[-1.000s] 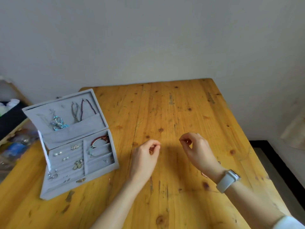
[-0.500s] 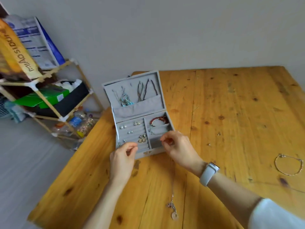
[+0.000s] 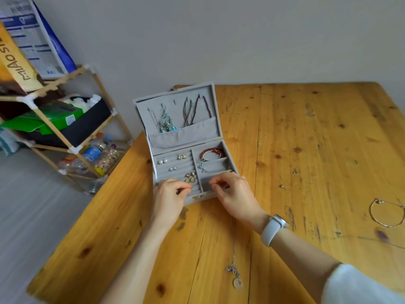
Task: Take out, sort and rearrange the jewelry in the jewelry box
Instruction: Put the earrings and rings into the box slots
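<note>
The grey jewelry box (image 3: 186, 137) stands open on the wooden table (image 3: 306, 132). Cord necklaces (image 3: 197, 110) and a silver-blue piece (image 3: 166, 123) hang in its lid. The tray holds pearl studs (image 3: 162, 161), gold earrings (image 3: 190, 177) and a red bracelet (image 3: 210, 151). My left hand (image 3: 169, 199) and my right hand (image 3: 235, 194) hover over the box's front edge, both with fingertips pinched. A thin necklace chain (image 3: 233, 240) runs from under my right hand down to its pendant (image 3: 237, 281) near the table's front. At my left fingers the chain is too fine to see.
A thin silver bracelet (image 3: 386, 212) lies on the table at the far right, and two tiny earrings (image 3: 294, 171) sit right of the box. A wooden shelf (image 3: 72, 119) with boxes and bottles stands left of the table, beside its left edge.
The view swung left and down, bringing the shelf in. Both hands moved from the table's middle to the box's front edge, carrying the necklace with them.
</note>
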